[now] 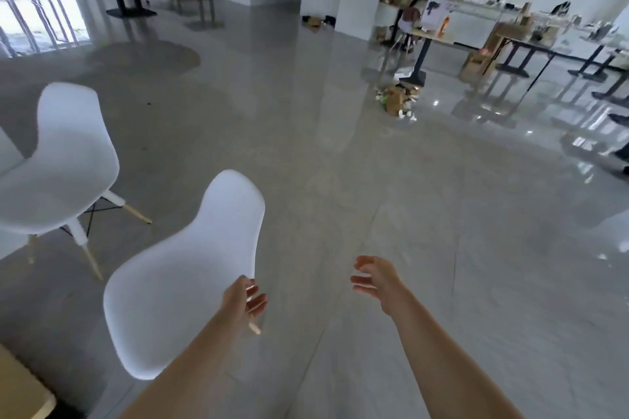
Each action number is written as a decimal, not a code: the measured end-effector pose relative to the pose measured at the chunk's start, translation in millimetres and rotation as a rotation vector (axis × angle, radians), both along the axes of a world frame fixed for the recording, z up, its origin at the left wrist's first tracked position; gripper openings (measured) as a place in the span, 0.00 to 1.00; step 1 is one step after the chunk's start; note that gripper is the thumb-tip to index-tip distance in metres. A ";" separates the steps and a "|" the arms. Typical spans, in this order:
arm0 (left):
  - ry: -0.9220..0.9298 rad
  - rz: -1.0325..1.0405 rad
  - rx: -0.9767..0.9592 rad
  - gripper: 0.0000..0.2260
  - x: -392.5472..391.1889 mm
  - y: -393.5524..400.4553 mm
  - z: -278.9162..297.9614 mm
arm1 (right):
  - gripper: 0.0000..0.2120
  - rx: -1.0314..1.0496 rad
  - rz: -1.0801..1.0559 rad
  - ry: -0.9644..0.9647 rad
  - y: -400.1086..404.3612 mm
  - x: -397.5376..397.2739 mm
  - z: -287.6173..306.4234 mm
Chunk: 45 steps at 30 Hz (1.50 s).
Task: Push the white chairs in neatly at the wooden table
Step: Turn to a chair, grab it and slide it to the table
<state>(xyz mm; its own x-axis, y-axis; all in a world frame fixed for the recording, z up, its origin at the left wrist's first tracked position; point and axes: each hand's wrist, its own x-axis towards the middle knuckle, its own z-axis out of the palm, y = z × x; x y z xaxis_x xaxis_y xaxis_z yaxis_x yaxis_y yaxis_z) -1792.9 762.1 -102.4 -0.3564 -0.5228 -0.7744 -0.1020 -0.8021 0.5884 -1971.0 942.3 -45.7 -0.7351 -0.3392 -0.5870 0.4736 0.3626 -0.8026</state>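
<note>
Two white chairs (183,282) on glossy grey floor (374,197), wooden table (20,388) corner, both hands (243,299) spread, empty.

A wide stretch of bare grey floor (391,214) fills the centre and right of the frame — open room ahead of the right hand (376,279), whose fingers are spread and touch nothing. On the left, the near white chair (177,286) stands beside the left hand (243,299), which hovers open at the edge of its shell. A second white chair (64,160) blocks the far left. The wooden table (20,388) corner fills the lower left — litter (396,100) lies upper right.
</note>
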 end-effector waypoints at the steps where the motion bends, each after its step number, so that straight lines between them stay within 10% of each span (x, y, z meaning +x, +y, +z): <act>1: 0.001 0.025 0.004 0.07 -19.4 -7.8 -0.6 | 0.12 0.001 0.011 0.001 -10.1 -22.6 -2.2; 16: -0.019 0.643 0.163 0.06 -223.7 -94.4 -21.4 | 0.11 0.054 0.650 -0.065 -263.2 -278.5 -22.1; 34: -0.290 1.458 0.392 0.11 -270.7 -193.6 -87.7 | 0.19 0.228 1.538 -0.053 -522.5 -220.6 -89.6; 45: 0.182 2.265 0.344 0.14 -342.1 -237.1 -85.6 | 0.10 0.370 1.768 -0.200 -588.0 -209.9 -127.3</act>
